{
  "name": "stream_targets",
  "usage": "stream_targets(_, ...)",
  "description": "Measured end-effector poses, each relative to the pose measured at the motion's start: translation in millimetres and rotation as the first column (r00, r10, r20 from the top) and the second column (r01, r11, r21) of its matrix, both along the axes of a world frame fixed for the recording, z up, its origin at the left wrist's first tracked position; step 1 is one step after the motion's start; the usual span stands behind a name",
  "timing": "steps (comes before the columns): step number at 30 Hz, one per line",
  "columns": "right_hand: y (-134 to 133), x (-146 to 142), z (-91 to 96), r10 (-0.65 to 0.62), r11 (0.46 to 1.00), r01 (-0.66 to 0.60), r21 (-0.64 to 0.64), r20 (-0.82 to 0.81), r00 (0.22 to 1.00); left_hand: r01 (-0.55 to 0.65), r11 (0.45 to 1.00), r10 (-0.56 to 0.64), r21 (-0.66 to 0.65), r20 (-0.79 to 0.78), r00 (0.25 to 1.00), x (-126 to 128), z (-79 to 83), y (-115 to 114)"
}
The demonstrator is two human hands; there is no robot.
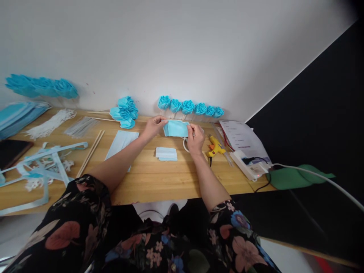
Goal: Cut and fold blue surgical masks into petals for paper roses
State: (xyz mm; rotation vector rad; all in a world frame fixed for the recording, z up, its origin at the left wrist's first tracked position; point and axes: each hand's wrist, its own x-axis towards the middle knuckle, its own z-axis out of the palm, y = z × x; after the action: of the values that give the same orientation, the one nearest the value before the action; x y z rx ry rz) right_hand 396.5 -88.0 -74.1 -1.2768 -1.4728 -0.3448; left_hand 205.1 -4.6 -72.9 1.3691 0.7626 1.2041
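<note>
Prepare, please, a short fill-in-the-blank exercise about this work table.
1. The left hand and right hand hold a light ____ sheet.
2. In the picture, the yellow glue gun lies to the ____ of the right hand.
3. The row of flowers directly behind the sheet has ____ blooms.
Missing words: blue; right; six.

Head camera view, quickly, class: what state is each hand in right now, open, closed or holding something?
Left hand: closed, pinching the blue sheet at its left end.
Right hand: closed, gripping the sheet's right end.
</note>
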Motion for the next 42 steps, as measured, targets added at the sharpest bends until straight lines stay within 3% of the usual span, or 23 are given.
stream_targets(14,1.9,4.8,-2.2,-0.048,0.998,0.048,-0.043,-0.002,0.999,0.063,0.998,-0.064,0.013,0.088,0.994,5.2,6.8,-6.5)
stream_targets(30,6.0,7.4,-7.3,-0.036,0.998,0.033,-0.056,-0.043,0.998,0.143,0.987,-0.119,-0.071,0.274,0.954,2.7,-2.7,0.0)
stream_targets(36,7.6,8.5,-9.9,-0.011,0.996,-0.001,-0.093,-0.122,0.993,0.129,0.987,-0.104,-0.092,0.236,0.966,4.1,-4.7,2.3)
stream_targets(42,7.9,9.0,-8.5,-0.009,0.992,-0.003,-0.124,-0.100,0.995,0.054,0.991,-0.033,-0.121,0.168,0.985,2.2,-1.5,1.8)
